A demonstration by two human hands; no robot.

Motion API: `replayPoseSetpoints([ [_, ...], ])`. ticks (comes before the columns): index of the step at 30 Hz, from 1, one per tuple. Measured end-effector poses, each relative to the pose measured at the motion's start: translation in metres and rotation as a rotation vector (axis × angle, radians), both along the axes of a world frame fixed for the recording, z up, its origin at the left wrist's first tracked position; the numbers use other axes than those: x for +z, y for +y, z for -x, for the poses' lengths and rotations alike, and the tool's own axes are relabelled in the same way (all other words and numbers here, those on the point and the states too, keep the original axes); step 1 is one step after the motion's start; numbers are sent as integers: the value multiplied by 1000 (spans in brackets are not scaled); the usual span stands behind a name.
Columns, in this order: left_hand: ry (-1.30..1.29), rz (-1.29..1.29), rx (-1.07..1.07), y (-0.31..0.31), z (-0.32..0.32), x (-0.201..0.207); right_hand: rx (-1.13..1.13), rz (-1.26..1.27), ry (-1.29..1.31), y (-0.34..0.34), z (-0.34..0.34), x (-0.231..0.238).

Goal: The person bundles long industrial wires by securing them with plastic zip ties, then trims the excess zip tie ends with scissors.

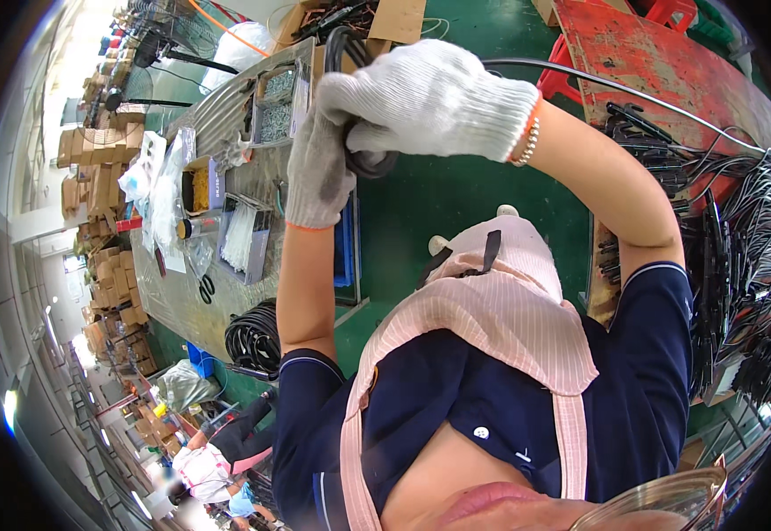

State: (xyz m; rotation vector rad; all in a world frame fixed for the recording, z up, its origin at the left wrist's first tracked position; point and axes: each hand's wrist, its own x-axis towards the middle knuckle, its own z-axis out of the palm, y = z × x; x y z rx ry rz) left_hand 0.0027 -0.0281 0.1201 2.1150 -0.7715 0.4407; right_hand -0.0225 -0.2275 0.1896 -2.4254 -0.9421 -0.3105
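Observation:
Both of my hands wear whitish knit gloves and meet at the upper middle of the head view. A black cable (343,44) is looped into a coil between them, showing above and below the fingers. My left hand (317,168), its glove smudged grey, is closed round the coil's left side. My right hand (434,99) is curled shut over the coil from the right and covers much of it. From behind the right glove a length of cable (616,84) stretches right toward a thick bundle of grey and black cables (770,203).
On the left, a metal-topped table (164,292) bears a bin of small screws (275,119), a box of white ties (242,237) and black scissors (207,288). A coiled black cable (253,341) sits by its near edge. A worn red table (669,71) stands right. Another person (204,469) is lower left.

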Motion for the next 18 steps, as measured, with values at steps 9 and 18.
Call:
replayPoseSetpoints([
  [9, 1008, 547, 6, -22, 34, 38, -54, -189, 92, -48, -1, -13],
  [18, 1046, 514, -16, -44, 43, 35, -47, -118, -139, -42, 7, -19],
])
